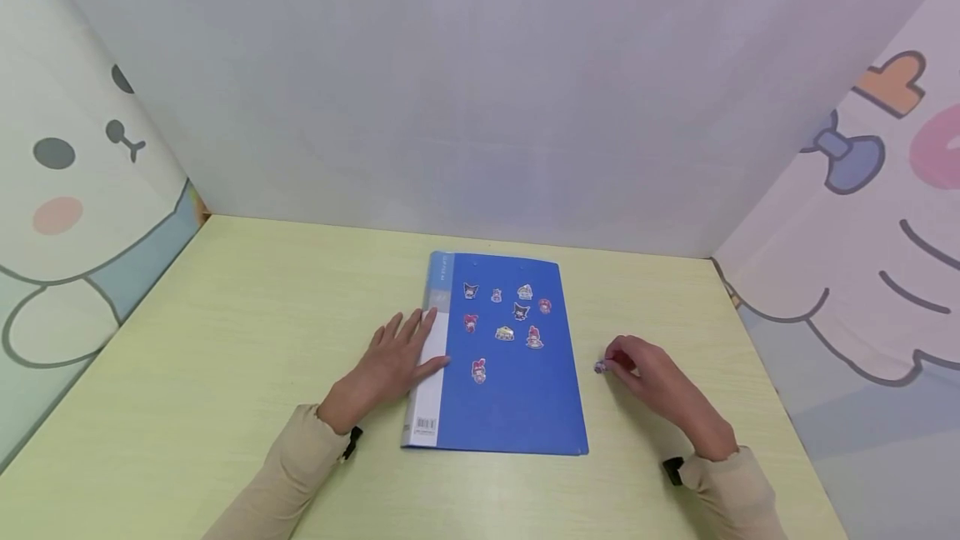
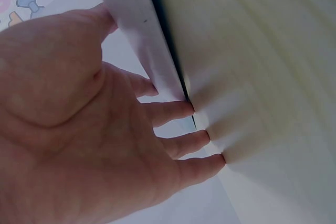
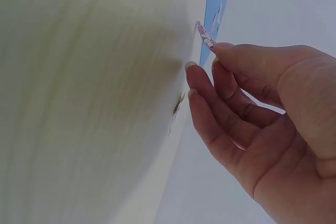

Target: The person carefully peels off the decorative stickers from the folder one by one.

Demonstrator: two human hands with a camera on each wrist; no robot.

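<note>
A blue folder (image 1: pixel 517 407) with a white spine strip lies on the table, and several small cartoon stickers are spread over its upper and middle cover. My left hand (image 1: pixel 386 369) rests with fingers spread at the folder's left edge, its thumb reaching onto the spine. In the left wrist view, the fingertips (image 2: pixel 216 164) touch down along that edge and on the tabletop. To the right of the folder, my right hand (image 1: pixel 647 373) pinches a small cartoon sticker (image 3: pixel 206 36) between thumb and index finger, close over the table. The other fingers curl loosely below it.
The pale wood-grain table (image 1: pixel 247 315) extends on both sides of the folder. A plain light curtain (image 1: pixel 465 90) hangs behind it, and side panels with cartoon figures stand at left and right. A dark mark (image 3: pixel 177 106) shows on the tabletop in the right wrist view.
</note>
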